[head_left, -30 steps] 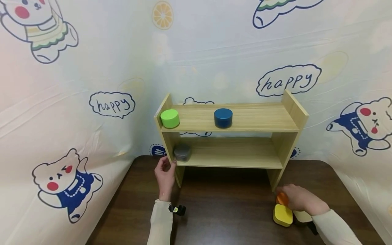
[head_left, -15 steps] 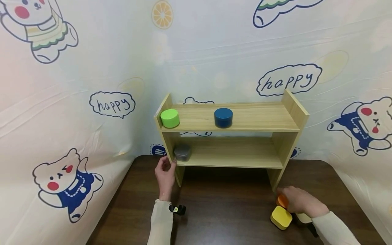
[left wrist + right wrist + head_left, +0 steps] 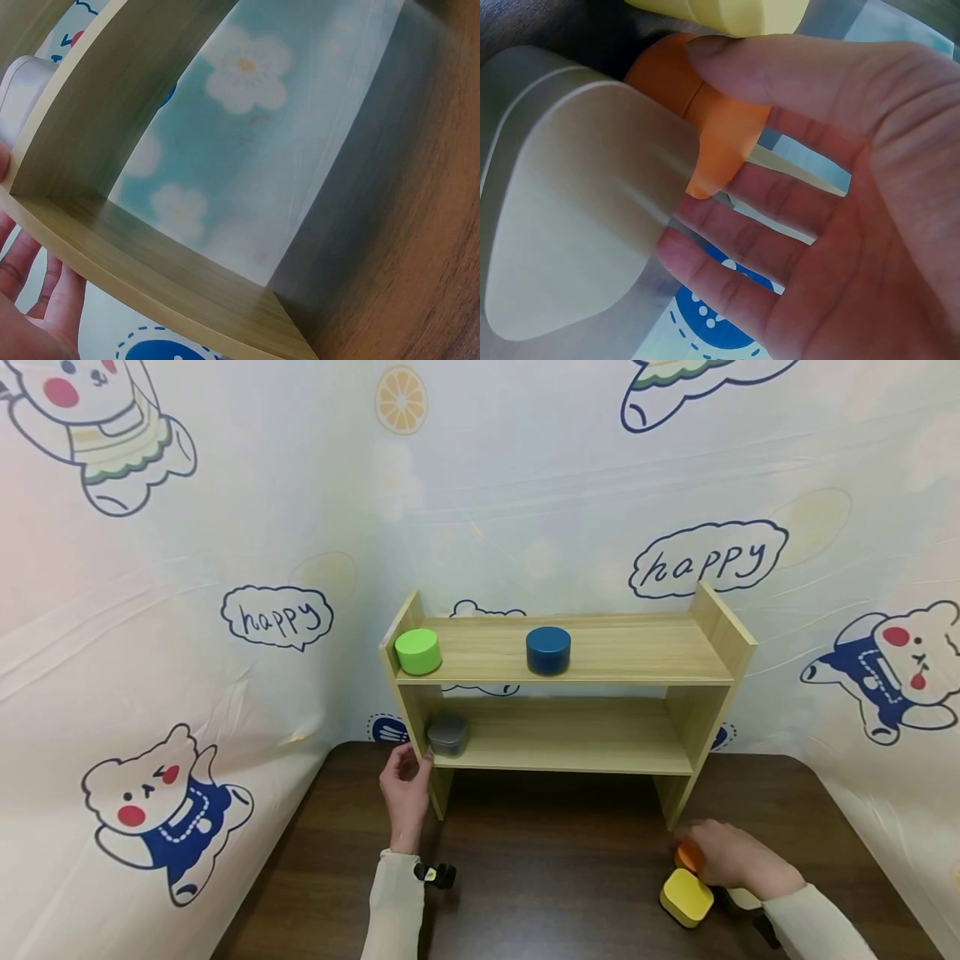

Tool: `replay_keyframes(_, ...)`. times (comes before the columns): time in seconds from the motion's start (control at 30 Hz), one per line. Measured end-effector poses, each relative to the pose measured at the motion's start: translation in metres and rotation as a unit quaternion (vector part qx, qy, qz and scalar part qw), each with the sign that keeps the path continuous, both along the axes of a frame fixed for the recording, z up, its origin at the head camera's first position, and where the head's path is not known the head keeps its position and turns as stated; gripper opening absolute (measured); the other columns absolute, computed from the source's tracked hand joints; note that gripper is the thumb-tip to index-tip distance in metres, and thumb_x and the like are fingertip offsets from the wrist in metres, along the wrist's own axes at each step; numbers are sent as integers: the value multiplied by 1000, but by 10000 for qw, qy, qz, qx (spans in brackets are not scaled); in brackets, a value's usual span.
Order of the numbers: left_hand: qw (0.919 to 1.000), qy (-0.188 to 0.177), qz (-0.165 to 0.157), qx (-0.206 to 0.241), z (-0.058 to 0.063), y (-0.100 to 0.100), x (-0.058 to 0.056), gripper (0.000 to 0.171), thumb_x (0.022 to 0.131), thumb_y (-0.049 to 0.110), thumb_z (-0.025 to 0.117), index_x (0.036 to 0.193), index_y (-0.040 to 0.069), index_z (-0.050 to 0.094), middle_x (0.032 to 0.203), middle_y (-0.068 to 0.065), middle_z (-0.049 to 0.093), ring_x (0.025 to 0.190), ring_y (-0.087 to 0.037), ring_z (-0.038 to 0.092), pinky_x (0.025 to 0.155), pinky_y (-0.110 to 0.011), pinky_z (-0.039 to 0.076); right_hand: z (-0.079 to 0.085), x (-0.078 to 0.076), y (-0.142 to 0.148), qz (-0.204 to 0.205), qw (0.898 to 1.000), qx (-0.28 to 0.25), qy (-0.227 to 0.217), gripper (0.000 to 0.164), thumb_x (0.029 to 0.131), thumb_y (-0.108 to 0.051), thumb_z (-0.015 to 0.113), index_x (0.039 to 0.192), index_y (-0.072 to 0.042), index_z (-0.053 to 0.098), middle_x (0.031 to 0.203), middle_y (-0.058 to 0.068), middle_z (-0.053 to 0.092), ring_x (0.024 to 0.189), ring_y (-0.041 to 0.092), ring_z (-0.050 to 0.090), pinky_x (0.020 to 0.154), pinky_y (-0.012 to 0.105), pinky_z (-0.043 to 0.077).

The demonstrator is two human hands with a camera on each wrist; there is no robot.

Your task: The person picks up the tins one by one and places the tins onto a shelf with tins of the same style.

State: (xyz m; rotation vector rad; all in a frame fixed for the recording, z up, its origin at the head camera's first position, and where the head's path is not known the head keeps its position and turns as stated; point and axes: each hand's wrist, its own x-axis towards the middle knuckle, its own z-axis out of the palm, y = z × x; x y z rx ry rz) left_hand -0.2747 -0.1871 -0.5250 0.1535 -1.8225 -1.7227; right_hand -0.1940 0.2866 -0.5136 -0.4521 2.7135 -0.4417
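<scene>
My left hand [image 3: 406,797] grips the left side panel of the light wooden two-tier shelf [image 3: 577,735], thumb at the front edge and fingers along the outside. Close to that thumb, a grey tin [image 3: 447,735] sits at the left end of the lower board. At the table's right, my right hand [image 3: 738,858] holds a small round orange tin [image 3: 687,857] between thumb and fingers. The right wrist view shows the thumb across the orange tin [image 3: 731,124], beside a cream rounded-square tin [image 3: 592,210]. A yellow rounded-square tin [image 3: 686,897] lies just nearer me.
On the shelf's upper board stand a green round tin [image 3: 418,652] at the left end and a dark blue round tin [image 3: 548,651] left of the middle. The shelf stands on a dark brown table [image 3: 555,868] before a printed cloth backdrop [image 3: 525,485].
The yellow tin has turned and slid slightly left and toward me. My right hand and the orange tin have shifted a little toward me. My left hand stays put.
</scene>
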Motion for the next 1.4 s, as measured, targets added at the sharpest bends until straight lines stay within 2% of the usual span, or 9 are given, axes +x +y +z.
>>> replay_keyframes(0.17, 10000, 8, -4, 27, -1, 0, -1, 19, 91, 2, 74, 110, 1, 72, 96, 3, 71, 91, -11, 67, 73, -16, 55, -1, 0, 2, 35, 10000, -36, 64, 49, 70, 6, 81, 115, -10, 71, 102, 3, 68, 81, 20, 54, 66, 41, 48)
replay_keyframes(0.43, 10000, 24, -1, 41, -2, -1, -1, 19, 91, 2, 73, 110, 1, 72, 94, 6, 70, 90, -10, 67, 71, -17, 56, 1, 0, 7, 236, 9987, -98, 450, 48, 69, -1, 86, 114, -10, 72, 100, 1, 69, 81, 16, 57, 66, 37, 49)
replay_keyframes(0.73, 10000, 2, -33, 40, -1, -1, -1, 20, 92, 2, 74, 111, 0, 72, 102, -10, 72, 93, -13, 66, 71, -16, 56, 1, 3, 12, 468, 9960, -122, 752, 44, 73, -13, 89, 113, -9, 71, 104, 5, 70, 81, 15, 58, 65, 33, 48)
replay_keyframes(1.0, 9999, -166, -38, 23, -1, 0, 0, 24, 93, 2, 73, 116, -2, 71, 109, -17, 71, 95, -11, 65, 73, -14, 54, 8, 4, 13, 290, 9973, -14, 668, 46, 75, -13, 88, 117, -6, 71, 107, 9, 68, 81, 18, 58, 68, 39, 51)
replay_keyframes(1.1, 9998, -202, -77, 9, 4, 2, 3, 24, 93, 0, 71, 116, -6, 70, 110, -21, 71, 96, -13, 65, 74, -15, 55, 12, 5, 13, 249, 9975, 31, 665, 48, 76, -13, 87, 120, -3, 70, 111, 13, 69, 83, 20, 59, 70, 41, 52)
replay_keyframes(1.2, 9997, -193, -142, 8, 16, 5, 11, 24, 93, 0, 71, 116, -9, 69, 110, -25, 71, 97, -16, 66, 75, -16, 55, 17, 6, 13, 188, 9977, 60, 650, 47, 77, -14, 87, 120, -4, 70, 110, 11, 69, 83, 18, 57, 70, 39, 50)
replay_keyframes(1.3, 9998, -164, -138, -47, 26, 9, 18, 24, 94, 1, 70, 116, -7, 69, 112, -27, 71, 96, -15, 65, 77, -14, 53, 20, 6, 12, 137, 9979, 62, 633, 46, 77, -14, 87, 119, -5, 70, 107, 7, 68, 80, 17, 54, 68, 36, 49)
replay_keyframes(1.4, 9997, -205, -121, -45, 29, 10, 21, 24, 94, 2, 70, 117, -6, 69, 114, -27, 71, 96, -13, 65, 77, -14, 51, 24, 7, 11, 101, 9979, 38, 641, 47, 76, -13, 86, 120, -5, 69, 107, 7, 68, 81, 16, 55, 69, 37, 49)
